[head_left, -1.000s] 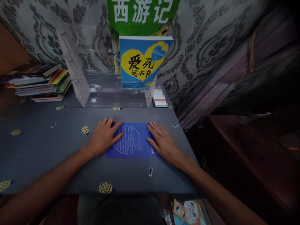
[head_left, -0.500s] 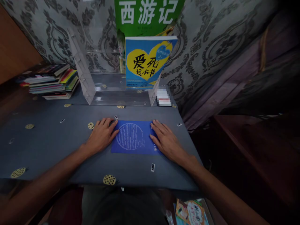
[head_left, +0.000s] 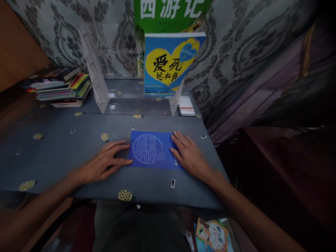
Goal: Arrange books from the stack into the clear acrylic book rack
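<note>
blue booklet (head_left: 147, 150) flat, counter (head_left: 147, 189) right half | left hand (head_left: 103, 162) spread at its left edge, grasping nothing | right hand (head_left: 190, 155) open, laid over right end, ungripped | apparently steadying; next likely calls for edge purchase

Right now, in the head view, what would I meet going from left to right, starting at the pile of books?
Stack of books → left hand → blue printed sheet → right hand → purplish curtain.
</note>
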